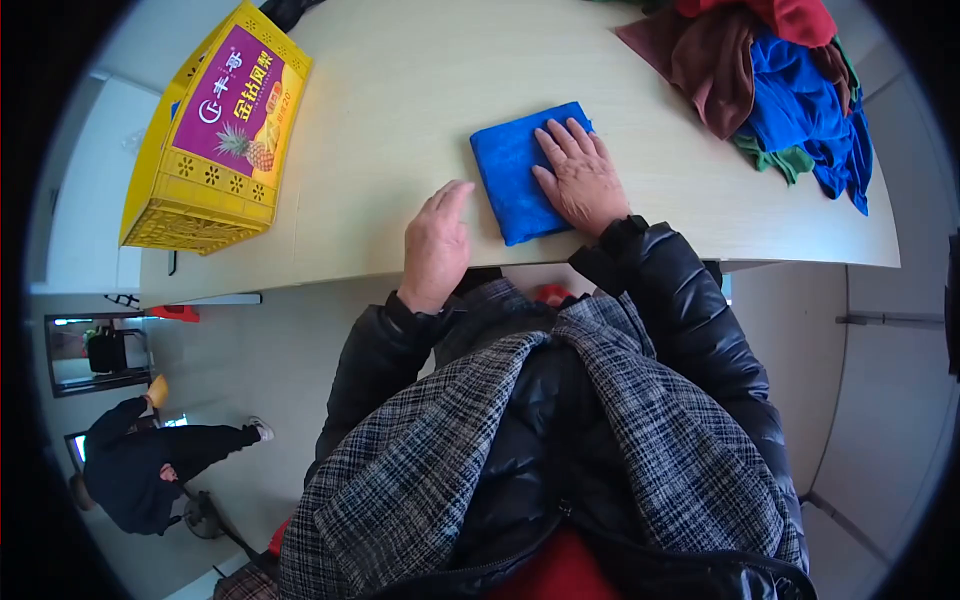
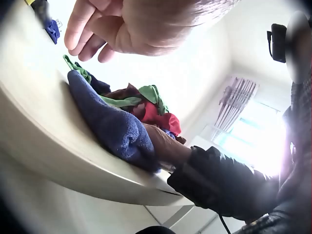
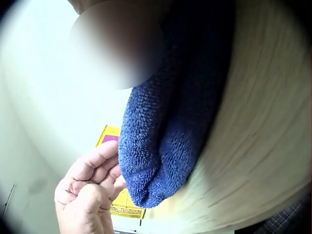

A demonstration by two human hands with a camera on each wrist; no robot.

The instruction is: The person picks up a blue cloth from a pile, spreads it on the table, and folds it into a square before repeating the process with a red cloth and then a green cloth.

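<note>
A blue towel (image 1: 515, 170), folded into a thick rectangle, lies near the table's front edge. My right hand (image 1: 585, 180) rests flat on its right part, fingers spread a little and pointing away from me. Just left of the towel, my left hand (image 1: 437, 245) is held up over the table edge with its fingers extended together, holding nothing. In the left wrist view the towel (image 2: 114, 124) shows its looped terry pile and rounded folds, and the left hand (image 2: 131, 24) hangs above it. The right wrist view shows the towel's folded end (image 3: 151, 161) close up.
A yellow fruit carton (image 1: 225, 140) with a purple panel stands at the left of the table (image 1: 380, 110). At the right lies a loose heap of cloths (image 1: 770, 90) in brown, blue, red and green. Another person (image 1: 150, 455) is on the floor area at lower left.
</note>
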